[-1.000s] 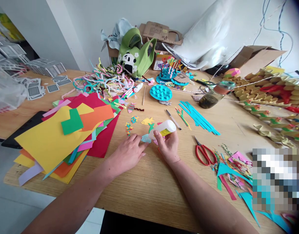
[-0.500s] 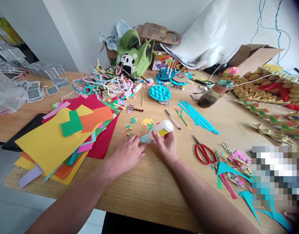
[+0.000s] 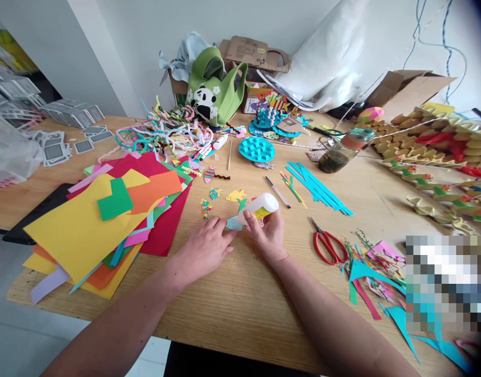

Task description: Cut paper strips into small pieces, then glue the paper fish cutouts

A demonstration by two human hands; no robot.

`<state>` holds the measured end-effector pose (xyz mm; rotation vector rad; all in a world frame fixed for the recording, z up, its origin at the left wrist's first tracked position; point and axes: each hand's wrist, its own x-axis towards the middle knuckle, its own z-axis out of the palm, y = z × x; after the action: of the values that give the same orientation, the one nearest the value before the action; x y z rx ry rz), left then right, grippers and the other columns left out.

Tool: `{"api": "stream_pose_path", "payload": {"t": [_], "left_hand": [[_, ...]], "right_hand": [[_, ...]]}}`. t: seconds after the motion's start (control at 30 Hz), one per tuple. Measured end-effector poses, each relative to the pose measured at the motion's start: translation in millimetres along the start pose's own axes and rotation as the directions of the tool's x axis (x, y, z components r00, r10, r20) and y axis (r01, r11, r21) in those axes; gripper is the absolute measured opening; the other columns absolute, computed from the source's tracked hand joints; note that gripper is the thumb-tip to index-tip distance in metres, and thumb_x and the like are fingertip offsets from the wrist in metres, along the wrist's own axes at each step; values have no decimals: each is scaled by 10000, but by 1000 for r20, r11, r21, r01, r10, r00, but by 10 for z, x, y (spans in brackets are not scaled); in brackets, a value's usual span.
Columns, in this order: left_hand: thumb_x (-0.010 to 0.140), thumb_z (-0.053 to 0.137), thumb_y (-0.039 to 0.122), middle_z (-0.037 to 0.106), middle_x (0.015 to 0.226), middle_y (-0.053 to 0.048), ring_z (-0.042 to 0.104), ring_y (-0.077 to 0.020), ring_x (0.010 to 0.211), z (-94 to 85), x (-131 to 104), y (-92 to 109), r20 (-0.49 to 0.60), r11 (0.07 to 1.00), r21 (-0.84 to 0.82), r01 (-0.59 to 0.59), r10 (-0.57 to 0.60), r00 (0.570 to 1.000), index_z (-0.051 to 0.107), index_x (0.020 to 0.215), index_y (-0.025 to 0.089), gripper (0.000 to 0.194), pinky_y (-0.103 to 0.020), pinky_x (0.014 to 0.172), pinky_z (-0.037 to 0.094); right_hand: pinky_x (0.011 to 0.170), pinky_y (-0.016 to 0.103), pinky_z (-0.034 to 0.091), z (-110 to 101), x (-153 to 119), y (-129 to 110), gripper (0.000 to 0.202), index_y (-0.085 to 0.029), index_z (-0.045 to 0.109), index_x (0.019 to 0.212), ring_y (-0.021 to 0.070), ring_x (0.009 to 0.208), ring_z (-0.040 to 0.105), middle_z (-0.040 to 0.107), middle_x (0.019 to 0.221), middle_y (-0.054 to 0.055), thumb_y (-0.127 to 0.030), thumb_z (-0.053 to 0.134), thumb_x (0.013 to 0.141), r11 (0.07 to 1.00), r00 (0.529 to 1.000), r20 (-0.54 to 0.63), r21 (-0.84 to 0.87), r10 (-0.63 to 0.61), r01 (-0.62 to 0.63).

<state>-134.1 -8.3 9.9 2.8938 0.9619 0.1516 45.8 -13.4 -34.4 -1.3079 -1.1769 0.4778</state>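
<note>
In my right hand is a white glue bottle with a yellow label, tilted so that its nozzle end points down and left. Fingers and thumb wrap round its body. Just under the nozzle end lies a small light blue paper fish. My left hand rests on the table with its fingers curled, holding the left end of this fish; the fingertips are partly hidden. Behind them lie a yellow paper fish and a green paper piece. A pink cutout is mostly covered by my right hand and the bottle.
Coloured paper sheets are piled at left. Small confetti heaps lie beyond my left hand. Red-handled scissors, paper scraps, blue strips, a pen and a glass jar stand or lie at right.
The glue bottle has shifted very slightly left in my right hand. My left hand stays in place on the blue fish.
</note>
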Motion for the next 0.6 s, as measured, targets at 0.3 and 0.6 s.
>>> {"api": "stream_pose_path", "payload": {"t": [0.3,0.6], "left_hand": [[891,548,272,526,1083,-105,478,-274,1104,-4,-10,8,-2,1000,-6,4,-4,1000,550,1209,218,323,-434,924,457],[887,556,272,528,1081,-106,475,-273,1101,0,-6,6,-2,1000,-4,9,-9,1000,561,1196,210,315,-428,920,452]], "right_hand": [[699,376,518,1,6,-29,386,-187,569,1026,234,829,591,622,888,67,-450,696,773,997,999,4,-65,-41,41],[747,385,513,3,3,4,389,-183,554,1036,240,877,600,623,951,89,-436,693,777,995,998,13,-77,-56,57]]}}
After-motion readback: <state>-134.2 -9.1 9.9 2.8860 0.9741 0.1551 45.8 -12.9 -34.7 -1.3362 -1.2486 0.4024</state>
